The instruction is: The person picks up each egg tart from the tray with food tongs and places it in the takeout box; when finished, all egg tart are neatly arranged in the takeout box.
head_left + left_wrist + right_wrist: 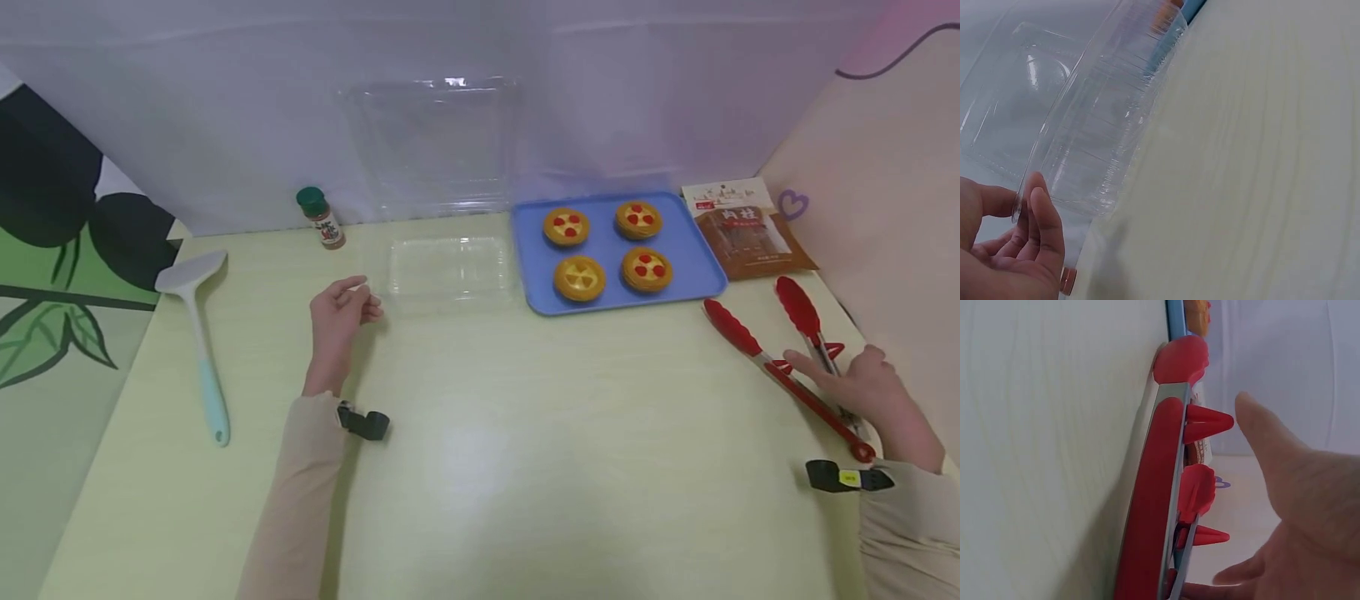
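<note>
My left hand is at the left side of a clear plastic clamshell box, its raised lid leaning on the back wall. In the left wrist view, the thumb and fingers of the left hand pinch the rim of the clear box. Over at the right, my right hand hovers above red-and-steel tongs that lie spread on the table. The right wrist view has the thumb of the right hand stretched apart from the tongs, and some fingertips hidden behind their arm.
A blue tray with several egg tarts stands right of the box. Behind the tongs lies a brown-and-white food packet. A green-capped seasoning bottle stands near the wall, and a spatula lies far left.
</note>
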Demonstrator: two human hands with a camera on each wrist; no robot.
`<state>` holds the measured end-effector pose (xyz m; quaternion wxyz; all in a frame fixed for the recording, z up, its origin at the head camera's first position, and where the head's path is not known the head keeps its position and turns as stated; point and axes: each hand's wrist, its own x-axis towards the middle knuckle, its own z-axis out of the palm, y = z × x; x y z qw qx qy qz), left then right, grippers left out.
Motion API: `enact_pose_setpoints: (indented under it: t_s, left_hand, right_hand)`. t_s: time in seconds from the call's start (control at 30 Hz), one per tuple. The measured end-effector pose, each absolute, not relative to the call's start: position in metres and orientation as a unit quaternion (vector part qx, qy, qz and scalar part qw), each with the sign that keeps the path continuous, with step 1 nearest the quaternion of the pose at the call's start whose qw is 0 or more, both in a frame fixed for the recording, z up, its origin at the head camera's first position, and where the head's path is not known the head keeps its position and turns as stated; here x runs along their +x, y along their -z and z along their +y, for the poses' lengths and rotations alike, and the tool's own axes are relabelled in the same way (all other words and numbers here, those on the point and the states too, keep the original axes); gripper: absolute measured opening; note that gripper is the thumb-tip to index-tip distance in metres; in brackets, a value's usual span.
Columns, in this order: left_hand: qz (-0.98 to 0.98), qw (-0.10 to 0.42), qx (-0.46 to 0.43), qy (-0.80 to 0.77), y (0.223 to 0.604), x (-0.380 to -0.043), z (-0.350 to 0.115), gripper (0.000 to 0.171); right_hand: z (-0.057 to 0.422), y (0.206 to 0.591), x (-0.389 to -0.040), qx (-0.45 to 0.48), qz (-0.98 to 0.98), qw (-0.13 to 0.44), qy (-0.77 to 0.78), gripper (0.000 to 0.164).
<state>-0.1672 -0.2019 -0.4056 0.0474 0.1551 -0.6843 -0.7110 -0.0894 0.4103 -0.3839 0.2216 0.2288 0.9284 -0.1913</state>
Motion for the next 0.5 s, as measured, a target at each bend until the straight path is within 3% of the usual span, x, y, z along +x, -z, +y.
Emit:
enact_pose_setpoints:
  t_s: [0.27, 0.5]
  left_hand:
    - [-0.684, 0.045, 0.153, 0.712, 0.4057, -0.1670, -0.2019, 0.035]
    - [-0.676, 0.037, 0.158, 0.719, 0.4050, -0.1650, -0.2005, 0.037]
  right_hand:
    - [0.4134, 0.3921, -0.0835, 0.146, 0.946, 0.241, 0.159, 0.088]
    - [0.4094, 0.3943, -0.0847, 0.135, 0.954, 0.236, 0.130, 0.099]
